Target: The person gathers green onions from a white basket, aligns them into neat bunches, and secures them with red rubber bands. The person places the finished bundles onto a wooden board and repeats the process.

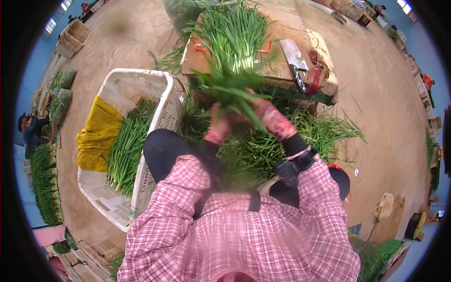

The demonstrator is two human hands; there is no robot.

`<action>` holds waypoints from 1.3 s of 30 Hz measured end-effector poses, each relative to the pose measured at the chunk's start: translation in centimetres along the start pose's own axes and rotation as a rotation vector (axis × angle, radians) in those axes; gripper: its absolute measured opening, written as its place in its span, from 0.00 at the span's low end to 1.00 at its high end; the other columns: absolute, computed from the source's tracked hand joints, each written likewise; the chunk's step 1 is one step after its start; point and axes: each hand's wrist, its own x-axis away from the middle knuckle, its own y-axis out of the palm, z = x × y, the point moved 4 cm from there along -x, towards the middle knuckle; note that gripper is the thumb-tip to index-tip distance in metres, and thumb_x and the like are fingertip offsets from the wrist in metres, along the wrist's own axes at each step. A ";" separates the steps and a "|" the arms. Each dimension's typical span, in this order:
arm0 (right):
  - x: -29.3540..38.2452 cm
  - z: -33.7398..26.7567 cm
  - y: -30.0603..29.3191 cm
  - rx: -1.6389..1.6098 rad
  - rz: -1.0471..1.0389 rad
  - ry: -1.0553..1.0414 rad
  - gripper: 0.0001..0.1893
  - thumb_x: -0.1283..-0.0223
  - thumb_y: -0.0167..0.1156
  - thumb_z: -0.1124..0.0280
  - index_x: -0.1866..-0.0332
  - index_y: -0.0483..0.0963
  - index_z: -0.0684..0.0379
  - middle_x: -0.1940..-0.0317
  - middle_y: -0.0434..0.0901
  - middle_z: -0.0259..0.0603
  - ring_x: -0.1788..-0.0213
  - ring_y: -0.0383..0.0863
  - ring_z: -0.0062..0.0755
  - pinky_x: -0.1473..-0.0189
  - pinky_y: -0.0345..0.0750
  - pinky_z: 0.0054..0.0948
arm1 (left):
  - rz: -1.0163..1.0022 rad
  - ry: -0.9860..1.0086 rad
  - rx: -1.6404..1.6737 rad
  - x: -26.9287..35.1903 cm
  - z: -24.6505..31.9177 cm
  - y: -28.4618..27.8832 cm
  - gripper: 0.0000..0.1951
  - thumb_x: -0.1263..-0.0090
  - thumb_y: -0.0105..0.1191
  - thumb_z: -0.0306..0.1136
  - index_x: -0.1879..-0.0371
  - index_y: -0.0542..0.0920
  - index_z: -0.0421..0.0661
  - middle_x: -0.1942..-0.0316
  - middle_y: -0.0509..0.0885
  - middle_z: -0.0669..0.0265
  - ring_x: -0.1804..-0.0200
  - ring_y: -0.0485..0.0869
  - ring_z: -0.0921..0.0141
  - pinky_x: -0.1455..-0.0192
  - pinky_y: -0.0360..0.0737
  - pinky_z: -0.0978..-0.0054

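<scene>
Both my hands, in patterned pinkish gloves or sleeves, are raised before me around a blurred bunch of green leafy stalks (232, 90). My left hand (221, 118) is at the bunch's lower left, my right hand (259, 104) at its right; leaves and blur partly hide the fingers. Just beyond, a large sheaf of garlic chives or similar greens (234, 38) lies on a wooden board (278, 33), roots toward me. A cleaver (295, 58) with a black handle rests to its right, beside a dark red cloth strip (317, 74). Red ties (201, 46) show near the sheaf.
A white plastic crate (164, 102) at my left holds greens (130, 148) and a yellow cloth (98, 135). Loose trimmings (253, 158) cover the floor between my legs. Wicker baskets (72, 38) stand at the far left. A person (31, 128) works at the left edge, among stacked greens.
</scene>
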 end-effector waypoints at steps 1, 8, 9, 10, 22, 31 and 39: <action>1.0 -0.4 -1.3 0.049 0.054 0.199 0.28 0.30 0.62 0.67 0.28 0.67 0.62 0.32 0.73 0.51 0.33 0.75 0.39 0.27 0.69 0.32 | 0.039 0.100 -0.146 0.1 2.6 -1.0 0.19 0.28 0.61 0.31 0.41 0.77 0.43 0.56 0.88 0.63 0.53 0.86 0.69 0.46 0.84 0.67; 6.9 0.9 -6.7 -0.386 0.372 0.650 0.15 0.32 0.64 0.68 0.47 0.80 0.67 0.61 0.87 0.40 0.58 0.84 0.24 0.52 0.79 0.24 | 0.068 0.012 0.438 2.2 11.6 -9.9 0.12 0.23 0.56 0.33 0.44 0.76 0.48 0.52 0.85 0.61 0.44 0.83 0.59 0.39 0.80 0.55; 7.4 1.1 -5.8 -0.400 0.296 0.708 0.15 0.33 0.65 0.67 0.47 0.81 0.66 0.60 0.87 0.41 0.57 0.85 0.26 0.52 0.80 0.26 | -0.006 0.090 0.493 2.8 12.1 -10.5 0.11 0.20 0.52 0.34 0.43 0.76 0.49 0.51 0.83 0.64 0.38 0.80 0.57 0.33 0.76 0.52; 7.2 0.8 -4.9 -0.333 0.230 0.622 0.16 0.34 0.67 0.67 0.47 0.81 0.65 0.59 0.88 0.42 0.57 0.85 0.28 0.51 0.81 0.26 | 0.011 0.126 0.511 3.2 12.2 -11.1 0.10 0.20 0.51 0.34 0.44 0.78 0.53 0.55 0.82 0.68 0.38 0.78 0.60 0.31 0.73 0.46; 0.9 -2.7 0.8 -0.322 0.360 0.275 0.32 0.44 0.74 0.73 0.33 0.73 0.63 0.41 0.81 0.51 0.45 0.85 0.38 0.44 0.83 0.31 | -0.263 0.272 0.608 4.4 13.2 -9.3 0.05 0.25 0.57 0.32 0.55 0.75 0.56 0.60 0.78 0.74 0.46 0.77 0.67 0.22 0.52 0.34; 4.9 5.0 -1.4 0.124 0.270 0.834 0.11 0.33 0.65 0.65 0.52 0.85 0.60 0.62 0.90 0.38 0.61 0.89 0.26 0.58 0.83 0.28 | -0.313 0.308 0.480 5.8 15.1 -10.0 0.13 0.32 0.67 0.32 0.67 0.73 0.63 0.70 0.76 0.83 0.56 0.77 0.74 0.26 0.53 0.39; -0.4 1.2 4.0 -0.920 -0.078 0.212 0.28 0.31 0.62 0.72 0.28 0.66 0.64 0.38 0.80 0.44 0.42 0.81 0.27 0.40 0.78 0.25 | -0.510 0.257 0.411 5.3 15.0 -7.7 0.16 0.33 0.65 0.29 0.72 0.70 0.62 0.72 0.74 0.83 0.59 0.76 0.75 0.26 0.54 0.35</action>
